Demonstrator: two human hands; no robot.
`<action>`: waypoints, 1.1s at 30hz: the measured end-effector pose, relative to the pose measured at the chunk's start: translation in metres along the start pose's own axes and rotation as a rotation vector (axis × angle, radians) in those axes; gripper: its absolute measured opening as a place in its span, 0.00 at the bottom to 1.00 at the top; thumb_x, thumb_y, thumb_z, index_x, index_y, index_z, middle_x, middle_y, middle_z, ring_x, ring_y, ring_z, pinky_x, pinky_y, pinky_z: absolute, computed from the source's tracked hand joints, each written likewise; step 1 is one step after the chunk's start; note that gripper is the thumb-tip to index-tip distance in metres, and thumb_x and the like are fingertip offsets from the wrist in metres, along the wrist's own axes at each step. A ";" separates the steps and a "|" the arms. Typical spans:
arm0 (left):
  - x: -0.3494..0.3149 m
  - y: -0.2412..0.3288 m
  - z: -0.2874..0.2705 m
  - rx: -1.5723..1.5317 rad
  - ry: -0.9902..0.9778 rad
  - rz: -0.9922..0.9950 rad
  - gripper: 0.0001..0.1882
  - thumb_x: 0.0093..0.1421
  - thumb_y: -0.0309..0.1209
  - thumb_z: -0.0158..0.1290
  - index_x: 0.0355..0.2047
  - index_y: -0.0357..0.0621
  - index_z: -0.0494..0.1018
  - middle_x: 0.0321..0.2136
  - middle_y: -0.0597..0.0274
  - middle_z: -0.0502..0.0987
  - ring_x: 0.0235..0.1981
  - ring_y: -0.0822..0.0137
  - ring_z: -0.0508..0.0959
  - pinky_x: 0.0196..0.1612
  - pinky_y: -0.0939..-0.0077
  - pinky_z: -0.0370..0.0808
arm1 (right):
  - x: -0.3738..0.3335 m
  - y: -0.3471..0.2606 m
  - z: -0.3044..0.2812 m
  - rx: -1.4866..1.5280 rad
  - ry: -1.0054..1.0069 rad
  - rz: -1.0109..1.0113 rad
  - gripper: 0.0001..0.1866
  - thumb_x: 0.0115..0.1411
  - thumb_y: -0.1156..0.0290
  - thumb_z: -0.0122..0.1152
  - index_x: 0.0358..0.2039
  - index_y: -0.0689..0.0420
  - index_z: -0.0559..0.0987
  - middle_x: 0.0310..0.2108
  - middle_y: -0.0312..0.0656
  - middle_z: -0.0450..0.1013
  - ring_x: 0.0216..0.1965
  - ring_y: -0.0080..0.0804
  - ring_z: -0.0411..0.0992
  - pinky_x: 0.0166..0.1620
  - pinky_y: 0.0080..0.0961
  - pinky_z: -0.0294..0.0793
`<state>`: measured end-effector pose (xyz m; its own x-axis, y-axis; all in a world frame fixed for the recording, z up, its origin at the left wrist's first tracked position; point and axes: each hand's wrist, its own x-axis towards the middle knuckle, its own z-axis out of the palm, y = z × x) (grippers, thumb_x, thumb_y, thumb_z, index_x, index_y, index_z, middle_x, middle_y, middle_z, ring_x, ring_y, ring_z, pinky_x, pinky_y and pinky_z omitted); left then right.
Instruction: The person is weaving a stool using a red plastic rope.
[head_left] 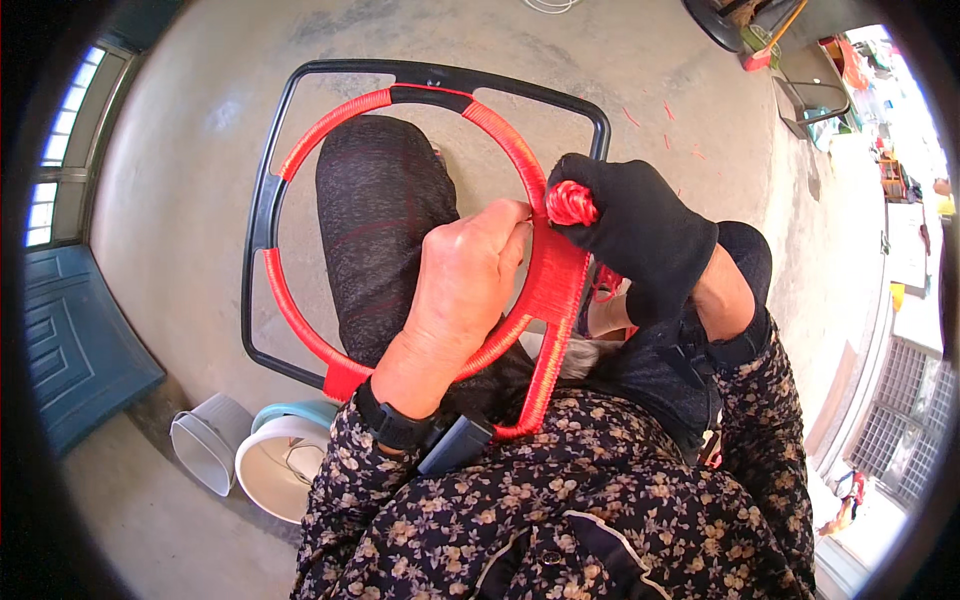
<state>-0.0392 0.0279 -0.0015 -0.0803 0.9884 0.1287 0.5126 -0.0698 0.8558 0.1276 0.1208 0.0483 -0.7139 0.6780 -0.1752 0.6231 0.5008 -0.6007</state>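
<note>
A black metal frame [264,212] with a ring inside it rests over my lap. Tight red cord wrapping [556,275] covers much of the ring and a flat band on its right side; bare black metal shows at the top and left. My bare left hand [470,265] reaches across the ring, thumb and index finger pinched against the cord on its right side. Just to the right, my right hand [640,225] in a black glove is closed around a bundle of red cord [572,203]. Its fingertips are partly hidden behind the frame.
White buckets [283,462] stand on the floor at the lower left, near a blue panelled door [85,335]. Red cord scraps [668,111] lie on the concrete floor [215,160]. A broom [760,58] and a metal-framed rack [815,105] are at the far right.
</note>
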 end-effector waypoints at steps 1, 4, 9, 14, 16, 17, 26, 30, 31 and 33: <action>0.001 0.000 0.000 0.015 -0.008 0.026 0.05 0.57 0.22 0.52 0.35 0.39 0.74 0.20 0.52 0.75 0.20 0.65 0.78 0.24 0.74 0.74 | 0.000 0.001 0.000 0.000 0.001 0.002 0.14 0.51 0.65 0.61 0.38 0.51 0.72 0.26 0.49 0.75 0.31 0.52 0.74 0.32 0.40 0.72; 0.003 -0.002 0.000 0.033 -0.018 0.087 0.06 0.56 0.23 0.52 0.35 0.40 0.74 0.20 0.49 0.74 0.21 0.59 0.78 0.25 0.71 0.73 | 0.000 0.002 0.000 -0.012 -0.019 0.011 0.13 0.51 0.65 0.61 0.37 0.51 0.72 0.26 0.48 0.75 0.31 0.52 0.74 0.32 0.41 0.72; 0.005 -0.009 0.002 0.051 -0.039 0.153 0.05 0.56 0.23 0.53 0.33 0.41 0.74 0.20 0.48 0.73 0.21 0.53 0.77 0.25 0.67 0.72 | -0.001 0.007 -0.002 -0.073 -0.066 -0.061 0.14 0.50 0.66 0.61 0.37 0.51 0.72 0.25 0.49 0.74 0.30 0.53 0.74 0.31 0.41 0.72; 0.009 -0.006 0.009 0.100 -0.009 0.205 0.00 0.55 0.22 0.52 0.28 0.40 0.72 0.18 0.49 0.72 0.21 0.53 0.76 0.24 0.66 0.72 | -0.003 0.006 0.002 -0.062 -0.003 -0.026 0.14 0.49 0.66 0.62 0.36 0.53 0.71 0.25 0.49 0.74 0.30 0.53 0.74 0.31 0.41 0.72; 0.011 -0.002 0.011 0.054 0.021 0.205 0.00 0.55 0.22 0.52 0.28 0.40 0.72 0.18 0.50 0.72 0.21 0.53 0.76 0.24 0.66 0.72 | -0.005 0.005 0.003 -0.059 0.028 -0.011 0.15 0.48 0.67 0.62 0.36 0.53 0.71 0.25 0.49 0.74 0.30 0.52 0.74 0.31 0.41 0.72; 0.012 0.000 0.011 0.005 0.052 0.210 0.00 0.55 0.22 0.52 0.28 0.40 0.72 0.18 0.50 0.73 0.21 0.53 0.77 0.24 0.66 0.72 | -0.006 0.006 0.003 -0.040 0.047 -0.004 0.15 0.48 0.66 0.63 0.36 0.53 0.71 0.25 0.49 0.74 0.29 0.52 0.74 0.31 0.41 0.72; 0.009 -0.005 -0.001 -0.044 -0.091 0.101 0.05 0.55 0.22 0.52 0.32 0.39 0.75 0.20 0.52 0.76 0.20 0.60 0.79 0.24 0.71 0.74 | -0.012 -0.004 0.011 0.022 0.084 0.066 0.18 0.48 0.63 0.65 0.37 0.54 0.70 0.26 0.50 0.74 0.31 0.52 0.74 0.32 0.40 0.73; 0.011 -0.009 0.001 -0.026 -0.096 0.124 0.04 0.55 0.22 0.52 0.32 0.39 0.75 0.19 0.51 0.75 0.20 0.60 0.79 0.24 0.71 0.73 | -0.012 0.002 0.012 0.038 0.086 0.039 0.18 0.48 0.64 0.65 0.38 0.54 0.70 0.27 0.50 0.74 0.31 0.52 0.74 0.32 0.40 0.73; 0.012 -0.008 0.003 -0.029 -0.097 0.132 0.04 0.55 0.22 0.52 0.32 0.39 0.75 0.19 0.51 0.75 0.20 0.59 0.79 0.24 0.71 0.73 | -0.012 0.003 0.011 0.037 0.088 0.039 0.18 0.48 0.64 0.65 0.38 0.54 0.70 0.27 0.50 0.74 0.31 0.52 0.74 0.32 0.40 0.73; 0.012 -0.005 0.003 -0.025 -0.096 0.135 0.04 0.55 0.23 0.52 0.31 0.39 0.75 0.19 0.50 0.75 0.20 0.58 0.79 0.24 0.71 0.73 | -0.012 0.003 0.011 0.024 0.104 0.042 0.18 0.47 0.66 0.65 0.38 0.54 0.70 0.27 0.50 0.74 0.31 0.52 0.74 0.32 0.41 0.73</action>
<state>-0.0400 0.0405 -0.0060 0.0709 0.9781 0.1958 0.4920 -0.2051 0.8461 0.1351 0.1084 0.0402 -0.6493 0.7511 -0.1191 0.6431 0.4586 -0.6133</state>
